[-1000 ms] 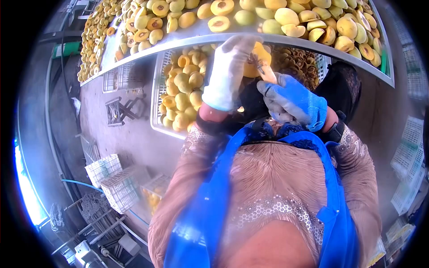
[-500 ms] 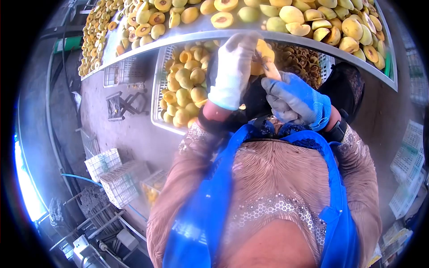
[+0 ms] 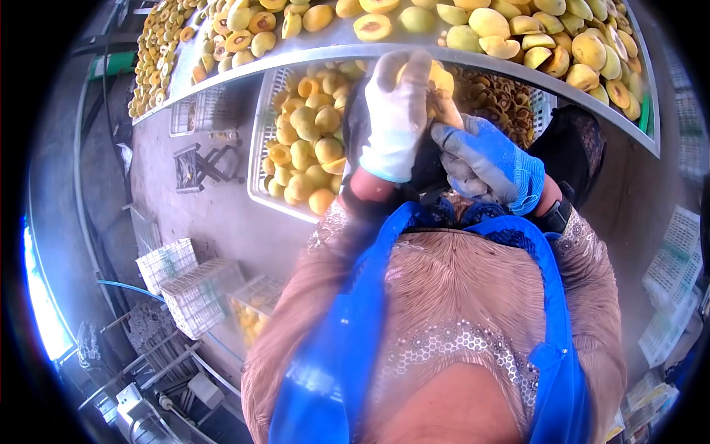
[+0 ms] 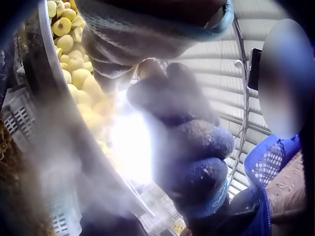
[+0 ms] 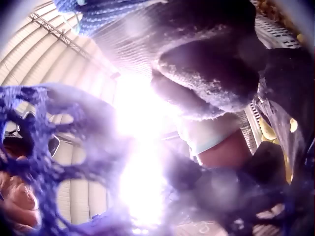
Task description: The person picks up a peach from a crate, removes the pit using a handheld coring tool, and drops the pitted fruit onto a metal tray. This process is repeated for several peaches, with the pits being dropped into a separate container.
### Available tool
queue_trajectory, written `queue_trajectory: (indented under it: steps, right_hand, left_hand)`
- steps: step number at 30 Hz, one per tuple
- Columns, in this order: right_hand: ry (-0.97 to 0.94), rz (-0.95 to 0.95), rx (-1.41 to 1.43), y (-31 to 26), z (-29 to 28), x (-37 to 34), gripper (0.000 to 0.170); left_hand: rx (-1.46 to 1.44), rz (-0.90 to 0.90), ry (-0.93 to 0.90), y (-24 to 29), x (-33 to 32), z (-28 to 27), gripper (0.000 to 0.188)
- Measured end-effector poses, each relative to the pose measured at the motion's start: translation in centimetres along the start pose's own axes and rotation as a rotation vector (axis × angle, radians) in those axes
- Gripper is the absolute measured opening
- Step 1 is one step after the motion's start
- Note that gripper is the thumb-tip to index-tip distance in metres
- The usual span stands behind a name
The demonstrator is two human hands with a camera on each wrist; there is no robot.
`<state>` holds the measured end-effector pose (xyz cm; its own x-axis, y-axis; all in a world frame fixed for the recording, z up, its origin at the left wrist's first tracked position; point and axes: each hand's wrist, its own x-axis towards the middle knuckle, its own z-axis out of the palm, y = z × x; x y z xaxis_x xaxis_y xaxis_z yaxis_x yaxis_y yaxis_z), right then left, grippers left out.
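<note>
My left hand (image 3: 399, 111), in a white and grey glove, grips a yellow peach half (image 3: 441, 80) just below the table's edge. My right hand (image 3: 488, 159), in a blue and grey glove, is curled round a small tool (image 3: 447, 112) with a tan handle. The tool's dark end lies right at the fruit, partly hidden by it. In the left wrist view, the right glove's curled fingers (image 4: 199, 142) face the left glove (image 4: 142, 42), with strong glare beside them. The right wrist view shows the right glove (image 5: 206, 64) from close up; the tool is hidden there.
A metal-edged table (image 3: 296, 61) bears many peach halves. Below it stands a white crate (image 3: 257, 170) of yellow halves, with a heap of brown pits (image 3: 497, 103) to the right. A folding stool (image 3: 194, 169) and stacked crates (image 3: 194, 296) are on the floor at left.
The left hand has shifted slightly right with the peach half and turned a little. The right hand and tool stay close to the fruit. The head view has shifted slightly.
</note>
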<state>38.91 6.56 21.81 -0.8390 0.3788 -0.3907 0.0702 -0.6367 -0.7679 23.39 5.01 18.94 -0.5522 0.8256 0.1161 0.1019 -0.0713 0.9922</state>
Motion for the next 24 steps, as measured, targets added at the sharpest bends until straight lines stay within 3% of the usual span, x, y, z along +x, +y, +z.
queue_trajectory:
  steps: [3,4,7,8,10,13,15,18,20,23,24]
  right_hand:
    - [-0.109,0.049,0.065,0.3,-0.7,-0.2,0.025]
    - [-0.148,0.03,0.079,0.4,-0.8,-0.1,0.025]
    - [-0.233,0.029,0.219,0.6,-1.4,0.0,0.025]
    - [-0.246,0.084,0.335,0.9,-1.6,-0.2,0.025]
    - [-0.288,0.215,0.551,1.4,-1.9,-0.5,0.024]
    - [-0.399,0.318,0.781,2.9,-3.4,0.2,0.023]
    - [-0.425,0.243,0.814,2.9,-2.6,-0.1,0.023]
    - [-0.259,0.208,0.599,2.5,-1.4,-0.6,0.023]
    - [-0.124,0.229,0.538,2.7,-1.3,-0.6,0.021]
    - [-0.12,0.224,0.562,3.4,-2.1,0.0,0.02]
    - [-0.149,0.193,0.54,3.6,-2.2,0.1,0.02]
  left_hand:
    - [-0.257,-0.353,-0.303,3.5,0.3,-1.2,0.024]
    - [-0.263,-0.353,-0.321,2.6,0.5,-1.5,0.026]
    - [-0.119,-0.175,-0.112,0.9,0.1,-0.4,0.028]
    - [-0.108,-0.205,-0.086,1.8,-0.3,-0.3,0.028]
    - [-0.119,-0.078,-0.286,0.8,0.4,-0.9,0.026]
    - [0.111,0.18,-0.375,0.9,0.2,-2.1,0.026]
    - [-0.202,-0.157,-0.288,1.0,-0.3,-1.5,0.029]
    - [-0.061,-0.158,-0.431,0.9,0.2,-2.3,0.036]
    - [-0.077,-0.217,-0.396,1.9,-0.3,-2.7,0.035]
    - [-0.127,-0.363,-0.207,4.4,-1.5,-2.8,0.03]
    - [-0.125,-0.17,-0.155,2.1,-1.4,-2.7,0.032]
